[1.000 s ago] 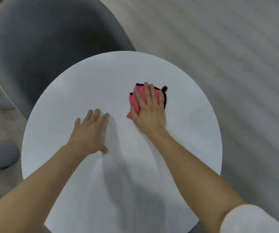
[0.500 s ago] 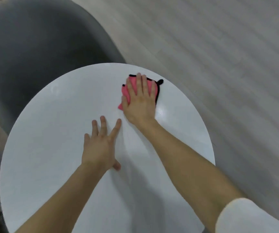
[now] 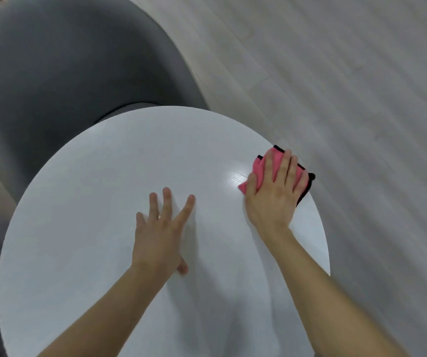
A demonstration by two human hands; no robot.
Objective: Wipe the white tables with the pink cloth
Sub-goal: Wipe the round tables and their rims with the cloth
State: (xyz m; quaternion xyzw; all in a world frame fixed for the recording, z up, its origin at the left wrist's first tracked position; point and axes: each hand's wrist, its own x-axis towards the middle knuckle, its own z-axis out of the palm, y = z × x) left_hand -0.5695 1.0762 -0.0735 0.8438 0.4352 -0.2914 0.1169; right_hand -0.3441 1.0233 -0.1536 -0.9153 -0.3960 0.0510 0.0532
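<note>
Head view: pale grey plank floor (image 3: 336,73) fills the far and right side. A grey upholstered chair (image 3: 65,73) sits far left, its seat partly tucked behind the round white worktop (image 3: 78,228), which takes up the centre and near part of the frame.

Pink cloth (image 3: 261,167) w/ black edging lies bunched at the far-right rim of the worktop, its black corner right at the rim. Right hand (image 3: 274,197) is flat on top of it, fingers straight and close together, pressing it down w/o curling round it. A bright glare patch (image 3: 235,177) shows on the worktop just left of the cloth.

Left hand (image 3: 158,238) rests palm-down near the worktop's centre, fingers spread and straight, holding nothing, well apart from the cloth. Both forearms are bare and come in from the near edge.
</note>
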